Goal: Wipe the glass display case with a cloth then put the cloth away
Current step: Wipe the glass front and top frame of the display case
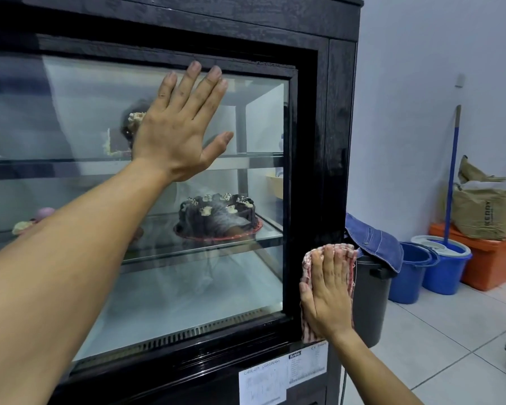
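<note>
Presently the cloth (329,290), at five o'clock on the case (338,141) frame, is pressed flat by the straight-fingered right hand (326,296), while the left hand (181,124), spread open, steadies the glass (70,118); firm overlapping strokes are advised.

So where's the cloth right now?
The cloth is low on the right, pressed flat under the right hand against the display case's black right frame, beside a black bin.
</note>
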A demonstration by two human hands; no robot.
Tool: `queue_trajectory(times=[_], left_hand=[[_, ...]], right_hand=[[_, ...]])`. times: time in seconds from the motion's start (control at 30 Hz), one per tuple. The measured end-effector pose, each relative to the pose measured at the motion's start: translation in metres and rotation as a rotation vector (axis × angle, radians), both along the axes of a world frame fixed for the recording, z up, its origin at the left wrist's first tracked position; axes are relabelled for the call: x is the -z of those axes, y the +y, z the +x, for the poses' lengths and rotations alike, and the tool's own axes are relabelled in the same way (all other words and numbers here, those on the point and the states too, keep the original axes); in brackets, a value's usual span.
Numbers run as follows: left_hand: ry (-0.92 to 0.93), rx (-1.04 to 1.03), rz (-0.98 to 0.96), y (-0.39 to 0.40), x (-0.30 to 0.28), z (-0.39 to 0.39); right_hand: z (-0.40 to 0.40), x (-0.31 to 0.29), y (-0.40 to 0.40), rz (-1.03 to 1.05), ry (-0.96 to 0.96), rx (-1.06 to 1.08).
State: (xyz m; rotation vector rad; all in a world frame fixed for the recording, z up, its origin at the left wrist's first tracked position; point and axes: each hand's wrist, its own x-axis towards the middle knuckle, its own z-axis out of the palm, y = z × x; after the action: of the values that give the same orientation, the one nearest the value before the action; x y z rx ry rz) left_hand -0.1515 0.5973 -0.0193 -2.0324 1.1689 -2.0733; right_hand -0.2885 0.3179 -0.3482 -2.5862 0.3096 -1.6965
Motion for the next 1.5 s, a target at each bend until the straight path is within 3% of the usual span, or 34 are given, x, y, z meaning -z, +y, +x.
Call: queue_trajectory(times=[0.2,0.27,0.4,0.47,0.7,0.8,0.97,1.13,1.37,1.5], left_hand=[[-0.03,-0.015,-0.013,-0.001,0.001,0.002],[-0.031,-0.009,-0.016,0.0,0.002,0.001],[-0.051,-0.001,-0.02,-0.001,0.001,0.003],[-0.049,-0.005,-0.021,-0.001,0.002,0.003],[-0.033,-0.014,-0.008,-0.001,0.001,0.001],[-0.008,-0.024,0.003,0.001,0.002,0.0],[0.008,-0.039,0.011,0.0,0.001,0.0],[0.007,-0.043,0.01,0.001,0.0,0.001],[0.004,-0.044,0.003,0.001,0.001,0.002],[0.026,-0.044,0.025,-0.001,0.001,-0.005]], right_hand=[[-0.01,0.068,0.012,0.121,0.056,0.014],[-0.005,0.042,0.013,0.13,0.008,-0.009],[0.008,-0.077,0.005,0.068,-0.158,-0.042],[0.008,-0.095,0.0,0.026,-0.172,-0.041],[-0.003,0.037,0.005,0.097,0.006,-0.016],[-0.006,0.065,0.009,0.174,0.059,0.003],[0.0,0.044,0.007,0.151,-0.003,-0.015],[0.005,-0.019,-0.002,-0.089,-0.105,-0.049],[-0.004,0.07,0.003,-0.013,-0.005,0.017],[0.001,-0.02,-0.013,-0.031,-0.094,-0.074]])
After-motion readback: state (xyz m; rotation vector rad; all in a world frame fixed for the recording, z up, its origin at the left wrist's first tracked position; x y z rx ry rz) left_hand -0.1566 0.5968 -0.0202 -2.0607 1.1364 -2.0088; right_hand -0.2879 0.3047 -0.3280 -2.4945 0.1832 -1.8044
